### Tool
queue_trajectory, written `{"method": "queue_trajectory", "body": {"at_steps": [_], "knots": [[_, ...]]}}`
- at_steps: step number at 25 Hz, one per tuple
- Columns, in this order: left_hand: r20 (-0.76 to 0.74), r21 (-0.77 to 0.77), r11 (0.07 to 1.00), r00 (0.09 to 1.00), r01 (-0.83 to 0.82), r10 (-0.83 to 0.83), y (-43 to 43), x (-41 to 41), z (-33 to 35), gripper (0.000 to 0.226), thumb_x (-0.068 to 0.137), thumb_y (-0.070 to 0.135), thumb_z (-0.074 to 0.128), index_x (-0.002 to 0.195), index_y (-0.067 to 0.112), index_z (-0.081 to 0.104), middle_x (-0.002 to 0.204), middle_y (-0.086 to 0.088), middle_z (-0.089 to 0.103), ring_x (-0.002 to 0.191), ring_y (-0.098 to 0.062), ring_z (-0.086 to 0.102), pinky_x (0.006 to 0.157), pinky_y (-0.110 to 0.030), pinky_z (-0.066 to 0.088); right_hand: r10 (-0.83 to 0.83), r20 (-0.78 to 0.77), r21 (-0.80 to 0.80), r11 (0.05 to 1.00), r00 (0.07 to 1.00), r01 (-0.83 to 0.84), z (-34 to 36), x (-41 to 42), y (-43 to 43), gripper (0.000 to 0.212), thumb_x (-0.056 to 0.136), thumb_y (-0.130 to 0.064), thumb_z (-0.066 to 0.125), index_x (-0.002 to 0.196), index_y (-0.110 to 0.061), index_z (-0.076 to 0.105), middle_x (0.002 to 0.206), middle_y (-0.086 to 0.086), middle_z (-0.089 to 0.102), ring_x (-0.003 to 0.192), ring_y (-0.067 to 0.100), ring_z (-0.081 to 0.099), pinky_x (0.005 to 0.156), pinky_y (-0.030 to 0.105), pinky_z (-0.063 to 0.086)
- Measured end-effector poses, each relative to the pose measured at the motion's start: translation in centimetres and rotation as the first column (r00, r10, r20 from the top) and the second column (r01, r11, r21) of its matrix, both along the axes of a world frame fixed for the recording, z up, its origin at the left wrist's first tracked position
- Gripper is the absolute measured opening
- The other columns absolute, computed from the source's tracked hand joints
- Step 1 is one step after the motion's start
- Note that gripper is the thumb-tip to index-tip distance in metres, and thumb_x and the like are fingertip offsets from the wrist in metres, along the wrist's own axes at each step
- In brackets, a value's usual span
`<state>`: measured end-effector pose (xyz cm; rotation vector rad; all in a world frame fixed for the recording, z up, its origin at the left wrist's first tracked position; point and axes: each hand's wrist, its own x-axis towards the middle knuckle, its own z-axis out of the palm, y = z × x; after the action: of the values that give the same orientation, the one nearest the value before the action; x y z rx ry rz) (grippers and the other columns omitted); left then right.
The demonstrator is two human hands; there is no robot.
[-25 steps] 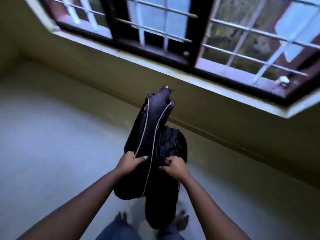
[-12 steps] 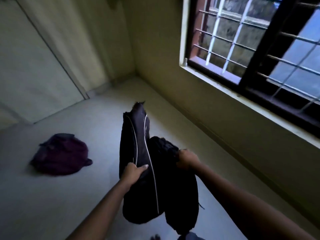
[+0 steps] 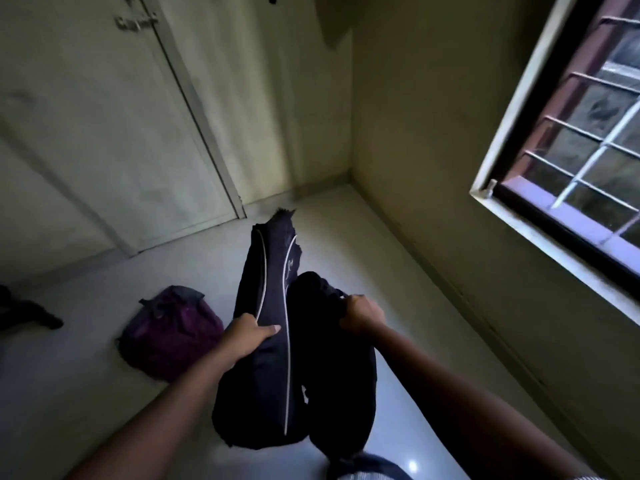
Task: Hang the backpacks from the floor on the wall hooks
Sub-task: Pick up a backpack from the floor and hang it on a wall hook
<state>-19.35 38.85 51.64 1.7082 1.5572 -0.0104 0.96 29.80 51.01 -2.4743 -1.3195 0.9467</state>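
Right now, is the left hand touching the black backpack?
Touching. The head view shows the left hand clamped on the black backpack, thumb across the white piping, no gap. The right hand grips its other part.

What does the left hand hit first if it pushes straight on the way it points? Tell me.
The left hand already grips the black backpack, so that comes first. Beyond it lies bare floor toward the corner; depth is unclear.

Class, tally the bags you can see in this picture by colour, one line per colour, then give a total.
Black backpack, held by the left hand and right hand: 1
Purple backpack, on the floor: 1
Total: 2
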Motion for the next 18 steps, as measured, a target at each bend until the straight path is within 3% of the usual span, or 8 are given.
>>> {"method": "queue_trajectory", "body": {"at_steps": [4,9,12,14,16,18], "knots": [[-0.05,0.028,1.0,0.999,-0.012,0.014,7.7,4.9,-0.3,0.047,0.078,0.041,0.067,0.099,-0.001,0.063,0.104,-0.015,0.069,0.098,-0.032,0.065,0.086,-0.036,0.053,-0.099,-0.001,0.003,0.995,0.995,0.099,0.3,4.8,9.0,0.031,0.087,-0.017,0.055,0.115,-0.004,0.058,0.118,0.017,0.064,0.108,0.035,0.061,0.087,0.04,0.05],[-0.008,-0.014,1.0,1.0,-0.013,0.013,16.8,11.2,-1.4,0.044,0.077,0.038,0.069,0.1,0.001,0.068,0.102,-0.016,0.071,0.097,-0.031,0.067,0.085,-0.036,0.054,-0.382,-0.062,-0.01,0.924,0.922,0.383,-1.4,10.8,18.1,0.036,0.094,-0.014,0.038,0.125,-0.008,0.055,0.127,0.017,0.06,0.115,0.033,0.058,0.092,0.036,0.046],[0.063,-0.028,1.0,0.998,-0.014,0.015,21.8,14.0,-2.2,0.04,0.075,0.037,0.071,0.094,0.002,0.07,0.097,-0.016,0.073,0.092,-0.03,0.068,0.083,-0.036,0.054,-0.351,-0.196,-0.082,0.936,0.915,0.342,-2.7,13.3,22.9,0.038,0.095,-0.027,0.045,0.128,-0.012,0.055,0.13,0.013,0.058,0.12,0.032,0.054,0.093,0.032,0.044],[0.063,-0.02,1.0,0.998,0.018,-0.017,24.7,15.3,-2.7,0.042,0.076,0.038,0.069,0.097,0.002,0.07,0.099,-0.016,0.072,0.092,-0.031,0.067,0.081,-0.037,0.053,-0.364,-0.381,-0.09,0.93,0.85,0.358,-2.3,12.8,26.2,0.037,0.094,-0.031,0.049,0.123,-0.01,0.06,0.105,0.007,0.066,0.096,0.023,0.062,0.079,0.028,0.045],[0.049,0.01,0.996,0.995,0.091,-0.091,27.8,16.5,-3.5,0.046,0.077,0.042,0.067,0.1,0.002,0.068,0.1,-0.017,0.072,0.093,-0.033,0.067,0.081,-0.039,0.054,-0.446,-0.584,-0.056,0.856,0.679,0.514,-0.8,11.6,29.5,0.026,0.092,-0.034,0.053,0.104,-0.015,0.066,0.076,0.0,0.055,0.065,0.009,0.051,0.065,0.025,0.041],[0.017,0.094,0.978,0.982,0.187,-0.189,29.2,17.5,-3.0,0.049,0.078,0.044,0.064,0.101,0.001,0.066,0.101,-0.018,0.071,0.097,-0.034,0.065,0.082,-0.042,0.053,-0.449,-0.671,-0.045,0.819,0.59,0.572,0.2,10.8,31.4,0.024,0.088,-0.042,0.057,0.099,-0.021,0.064,0.078,0.003,0.049,0.063,0.011,0.044,0.062,0.025,0.04]]}}
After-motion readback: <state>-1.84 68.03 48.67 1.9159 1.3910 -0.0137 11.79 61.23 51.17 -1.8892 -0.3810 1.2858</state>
